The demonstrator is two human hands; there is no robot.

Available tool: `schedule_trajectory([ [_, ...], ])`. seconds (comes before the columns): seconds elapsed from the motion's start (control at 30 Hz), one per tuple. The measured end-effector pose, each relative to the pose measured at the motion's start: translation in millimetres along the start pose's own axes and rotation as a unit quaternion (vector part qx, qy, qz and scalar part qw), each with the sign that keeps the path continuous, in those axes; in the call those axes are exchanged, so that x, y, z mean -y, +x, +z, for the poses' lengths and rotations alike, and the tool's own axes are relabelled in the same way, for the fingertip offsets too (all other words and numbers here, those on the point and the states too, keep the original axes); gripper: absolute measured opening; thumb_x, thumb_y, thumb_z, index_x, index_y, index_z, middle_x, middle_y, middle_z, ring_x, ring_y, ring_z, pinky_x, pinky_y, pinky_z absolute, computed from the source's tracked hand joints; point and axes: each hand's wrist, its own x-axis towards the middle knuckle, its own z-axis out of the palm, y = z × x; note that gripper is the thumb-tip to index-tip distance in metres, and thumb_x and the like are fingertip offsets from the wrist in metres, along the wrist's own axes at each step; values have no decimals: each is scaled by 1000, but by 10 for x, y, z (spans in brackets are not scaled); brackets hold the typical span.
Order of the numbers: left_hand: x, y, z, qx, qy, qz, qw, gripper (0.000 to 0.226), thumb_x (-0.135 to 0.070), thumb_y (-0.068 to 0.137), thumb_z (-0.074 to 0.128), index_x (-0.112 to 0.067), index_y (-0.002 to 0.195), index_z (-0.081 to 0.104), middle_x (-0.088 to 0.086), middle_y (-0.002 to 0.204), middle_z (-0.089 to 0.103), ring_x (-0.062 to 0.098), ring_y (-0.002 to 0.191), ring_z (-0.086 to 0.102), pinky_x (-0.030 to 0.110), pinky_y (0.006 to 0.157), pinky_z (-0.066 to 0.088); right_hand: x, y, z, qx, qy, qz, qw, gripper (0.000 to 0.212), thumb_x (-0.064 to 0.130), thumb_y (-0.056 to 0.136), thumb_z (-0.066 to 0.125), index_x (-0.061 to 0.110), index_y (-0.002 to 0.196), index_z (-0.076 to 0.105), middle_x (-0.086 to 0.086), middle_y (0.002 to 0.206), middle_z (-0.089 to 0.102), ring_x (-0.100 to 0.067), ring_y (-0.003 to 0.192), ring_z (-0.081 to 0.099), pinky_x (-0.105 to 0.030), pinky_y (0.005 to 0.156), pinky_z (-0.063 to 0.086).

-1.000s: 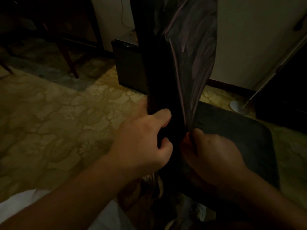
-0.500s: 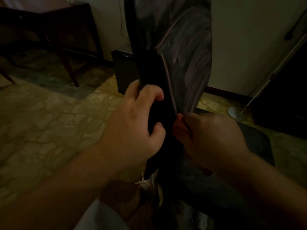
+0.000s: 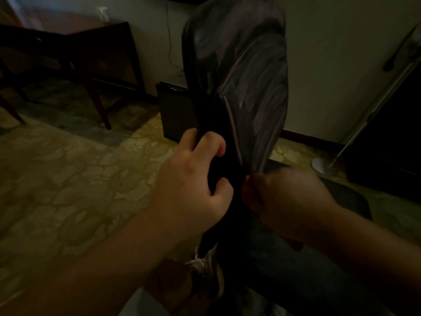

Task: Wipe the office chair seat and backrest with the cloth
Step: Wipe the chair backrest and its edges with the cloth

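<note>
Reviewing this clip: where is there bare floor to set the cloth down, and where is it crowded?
Free: patterned floor left of the backrest, bordered by the wooden table behind. Crowded: both hands meet at the backrest's edge, left hand in a grip on it, right hand beside; a lamp base stands to the right.

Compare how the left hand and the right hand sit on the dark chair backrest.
The left hand wraps its curled fingers round the dark chair backrest's near edge; the right hand presses a reddish cloth against its face. The left hand is brightly lit and sharp; the right hand is shadowed and blurred. The left hand sits slightly higher. Both are low on the backrest, close together.
</note>
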Motion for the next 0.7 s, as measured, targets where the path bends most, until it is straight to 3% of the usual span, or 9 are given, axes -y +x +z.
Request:
schedule_trajectory([
  [0.1,-34,-9,10,-3,-1,-9,1000,38,-30,76,66,-28,108,46,-9,105,42,-1,76,46,5,64,36,30,27,-134,15,-26,-3,1000,31,52,109,39,32,104,63,8,76,54,-5,64,52,-23,54,37],
  [0.23,-56,-4,26,-12,-13,-18,1000,38,-26,72,66,-26,106,48,-8,104,45,3,77,47,7,63,35,62,117,-430,-107,-61,1,992,32,51,108,40,31,85,52,7,71,48,-18,66,55,-27,55,39],
  [0.37,-65,-56,-4,-11,-27,-20,999,36,-25,73,66,-25,105,49,-8,102,44,4,80,47,8,63,34,120,67,-366,1,-59,-27,998,26,49,109,42,33,110,62,8,77,51,-17,71,58,-29,64,48],
  [0.43,-93,-45,-13,-2,-37,-25,999,36,-27,74,65,-29,104,46,-9,101,43,5,79,47,10,62,33,115,83,-522,-23,-95,-36,995,31,50,108,42,30,95,62,7,73,49,-17,65,53,-27,60,43],
  [0.5,-115,-16,-10,12,-49,-20,999,36,-34,74,62,-35,104,42,-9,103,43,5,79,47,10,61,32,127,136,-751,-95,-101,-26,990,37,49,108,44,27,79,51,6,68,44,-13,56,43,-25,51,32],
  [0.6,-91,-36,-34,22,-55,-19,998,39,-31,73,63,-39,104,40,-10,102,43,5,79,47,10,60,31,163,188,-868,-108,-85,-40,990,25,45,107,50,29,92,63,8,70,39,-7,54,32,-22,48,21],
  [0.7,-66,-91,-69,28,-42,-35,998,40,-22,72,66,-36,102,44,-13,99,43,8,77,48,16,58,33,210,111,-682,-47,-104,-74,991,28,48,107,46,28,99,63,5,72,47,-13,61,48,-26,54,35],
])
